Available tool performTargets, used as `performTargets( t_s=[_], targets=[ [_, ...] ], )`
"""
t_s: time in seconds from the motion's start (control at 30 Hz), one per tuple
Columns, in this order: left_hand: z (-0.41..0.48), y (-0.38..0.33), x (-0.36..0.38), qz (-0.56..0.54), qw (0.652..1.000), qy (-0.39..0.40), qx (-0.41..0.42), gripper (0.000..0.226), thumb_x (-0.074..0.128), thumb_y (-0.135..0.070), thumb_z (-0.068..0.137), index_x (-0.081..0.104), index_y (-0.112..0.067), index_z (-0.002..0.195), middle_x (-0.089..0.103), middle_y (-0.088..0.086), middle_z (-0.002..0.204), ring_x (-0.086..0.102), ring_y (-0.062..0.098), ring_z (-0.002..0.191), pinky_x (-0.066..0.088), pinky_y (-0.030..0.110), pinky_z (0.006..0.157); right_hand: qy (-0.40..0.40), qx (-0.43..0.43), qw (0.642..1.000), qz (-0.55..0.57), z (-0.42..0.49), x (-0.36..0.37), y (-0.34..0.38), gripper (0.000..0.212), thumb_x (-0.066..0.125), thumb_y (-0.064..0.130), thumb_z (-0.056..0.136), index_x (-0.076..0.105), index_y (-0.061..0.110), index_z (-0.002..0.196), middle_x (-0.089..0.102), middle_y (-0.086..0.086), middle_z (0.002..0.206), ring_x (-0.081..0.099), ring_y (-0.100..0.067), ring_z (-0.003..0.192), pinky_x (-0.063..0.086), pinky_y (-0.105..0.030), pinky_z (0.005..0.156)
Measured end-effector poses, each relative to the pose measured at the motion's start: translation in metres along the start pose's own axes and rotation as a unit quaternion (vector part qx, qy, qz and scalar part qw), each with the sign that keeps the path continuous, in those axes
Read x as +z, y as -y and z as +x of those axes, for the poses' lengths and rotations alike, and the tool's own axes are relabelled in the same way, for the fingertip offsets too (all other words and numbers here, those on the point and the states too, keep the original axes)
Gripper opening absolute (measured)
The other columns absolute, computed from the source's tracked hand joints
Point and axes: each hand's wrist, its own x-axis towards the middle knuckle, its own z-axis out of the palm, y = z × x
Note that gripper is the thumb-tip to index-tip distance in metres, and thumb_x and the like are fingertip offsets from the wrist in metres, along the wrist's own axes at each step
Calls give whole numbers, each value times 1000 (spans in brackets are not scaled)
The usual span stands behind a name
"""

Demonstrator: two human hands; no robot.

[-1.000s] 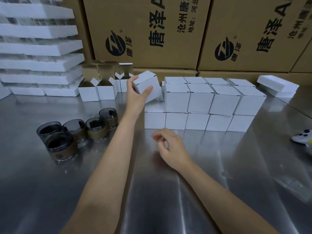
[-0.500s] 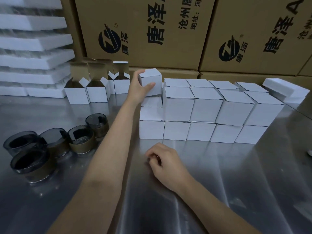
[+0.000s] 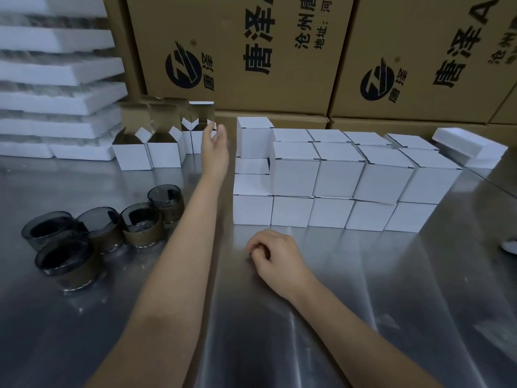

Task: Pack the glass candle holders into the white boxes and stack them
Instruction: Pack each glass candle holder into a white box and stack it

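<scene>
Head view | your left hand (image 3: 214, 152) hangs spread just left of the topmost white box (image 3: 254, 138) | right hand (image 3: 275, 256) loosely curled on the steel table (image 3: 391, 303), holding nothing | five glass candle holders (image 3: 141, 228) wait unpacked, lower left | risk: a brush could topple that lone top box

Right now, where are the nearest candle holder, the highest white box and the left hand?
Candle holder (image 3: 75, 273): head view, front wall.
Box (image 3: 253, 142): head view, front face.
Left hand (image 3: 214, 152): head view, its middle.
</scene>
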Motion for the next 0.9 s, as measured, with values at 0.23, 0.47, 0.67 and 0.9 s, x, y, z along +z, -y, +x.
performTargets(
  t_s=[0.23, 0.47, 0.67, 0.9],
  targets=[
    [-84, 11, -27, -104, 982, -154, -15, 24, 34, -20, 104, 56, -14, 111, 66, 0, 101, 61, 9, 91, 46, 21, 81, -26, 37, 999, -7, 1, -2, 7, 25, 48, -3, 80, 69, 8, 74, 63, 5, 65, 57, -11, 67, 41, -18, 68],
    [-156, 22, -28, 18, 995, -98, -8, 15, 41, -10, 96, 53, -14, 87, 54, -5, 74, 49, 14, 69, 37, 17, 60, -33, 187, 971, -143, 22, 2, 7, 20, 43, 12, 83, 57, 16, 70, 64, -14, 84, 53, -34, 81, 35, -30, 64],
    [-187, 29, -34, 183, 980, 76, 32, 29, 51, -12, 93, 50, -25, 68, 55, -13, 64, 49, -1, 57, 36, 12, 53, -24, 146, 950, -274, 25, 17, 11, 24, 43, 19, 91, 66, 15, 99, 66, -9, 101, 62, -30, 97, 34, -30, 67],
    [-186, 19, -33, 182, 981, 61, 16, 26, 50, -9, 92, 51, -21, 69, 55, -11, 65, 50, 0, 59, 35, 14, 54, -25, 90, 967, -235, 18, 13, 14, 23, 44, 19, 89, 66, 14, 88, 66, -12, 88, 61, -34, 86, 32, -31, 62]
  ],
)
